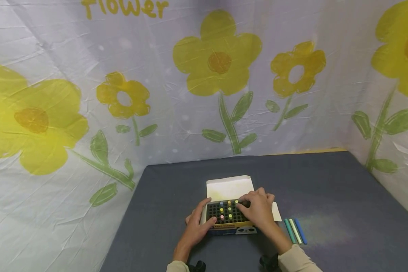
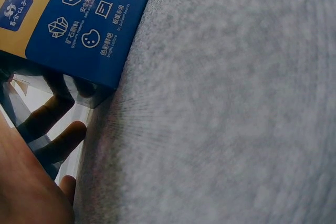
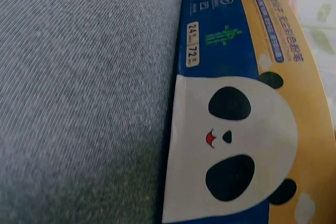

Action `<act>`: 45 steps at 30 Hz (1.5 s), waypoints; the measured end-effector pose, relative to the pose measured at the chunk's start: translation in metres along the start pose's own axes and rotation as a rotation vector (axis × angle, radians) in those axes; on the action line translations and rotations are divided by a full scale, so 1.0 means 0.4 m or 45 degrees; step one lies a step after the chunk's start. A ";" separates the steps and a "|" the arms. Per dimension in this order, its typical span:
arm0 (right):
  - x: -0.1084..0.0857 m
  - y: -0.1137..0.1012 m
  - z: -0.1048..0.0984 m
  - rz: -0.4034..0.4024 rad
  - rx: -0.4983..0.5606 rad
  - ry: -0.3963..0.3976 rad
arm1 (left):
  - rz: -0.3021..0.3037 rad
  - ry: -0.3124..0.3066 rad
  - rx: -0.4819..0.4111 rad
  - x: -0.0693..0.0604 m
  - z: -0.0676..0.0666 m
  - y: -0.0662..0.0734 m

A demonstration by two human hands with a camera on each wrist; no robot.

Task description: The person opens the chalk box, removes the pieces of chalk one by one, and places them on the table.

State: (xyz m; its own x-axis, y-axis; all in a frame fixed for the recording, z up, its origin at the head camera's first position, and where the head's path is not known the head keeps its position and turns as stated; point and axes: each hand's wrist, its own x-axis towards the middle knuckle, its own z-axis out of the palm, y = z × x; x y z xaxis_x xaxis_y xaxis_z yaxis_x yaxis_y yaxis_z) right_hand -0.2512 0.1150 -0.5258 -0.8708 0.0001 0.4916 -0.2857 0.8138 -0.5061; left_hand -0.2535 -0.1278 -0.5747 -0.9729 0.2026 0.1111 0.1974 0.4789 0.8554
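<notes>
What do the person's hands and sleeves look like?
The left hand and right hand are bare, without gloves. The left sleeve and right sleeve are cream. A black left wrist device and right wrist device show too, without clear detail.

White sheeting (image 1: 176, 128) printed with yellow flowers (image 1: 219, 62) hangs behind and beside a dark grey table (image 1: 176, 189)

Chalk box (image 3: 247, 119) front: badge (image 3: 192, 44) reads "24" and "72"; yellow band (image 3: 278, 35) has Chinese title "无尘彩色粉笔". Icon captions on blue: "gypsum material", "bright colors", "for bulletin boards". Logo patch (image 2: 14, 12): "百合山子"; line above cut off at "Lily Pa". Backdrop sheet (image 1: 170, 113): "Flower", yellow letters, tops partly cropped.
</notes>
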 end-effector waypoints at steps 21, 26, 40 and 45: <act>-0.002 -0.009 0.006 0.065 0.060 0.040 | -0.014 -0.007 0.000 0.005 0.001 -0.003; -0.002 -0.010 0.004 0.077 0.125 0.036 | -0.012 -0.008 -0.005 0.004 0.001 -0.003; 0.007 -0.018 -0.008 0.047 0.256 0.021 | -0.020 -0.033 -0.007 -0.002 -0.004 -0.002; 0.010 -0.014 -0.008 -0.016 0.332 0.030 | -0.028 -0.018 0.009 -0.001 -0.004 -0.002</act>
State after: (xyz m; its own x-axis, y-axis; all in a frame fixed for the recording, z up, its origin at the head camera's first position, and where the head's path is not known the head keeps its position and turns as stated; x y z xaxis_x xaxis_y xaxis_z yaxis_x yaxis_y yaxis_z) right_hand -0.2517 0.1123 -0.5186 -0.8579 0.0071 0.5138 -0.3925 0.6363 -0.6642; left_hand -0.2536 -0.1296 -0.5748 -0.9753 0.2038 0.0856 0.1772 0.4892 0.8540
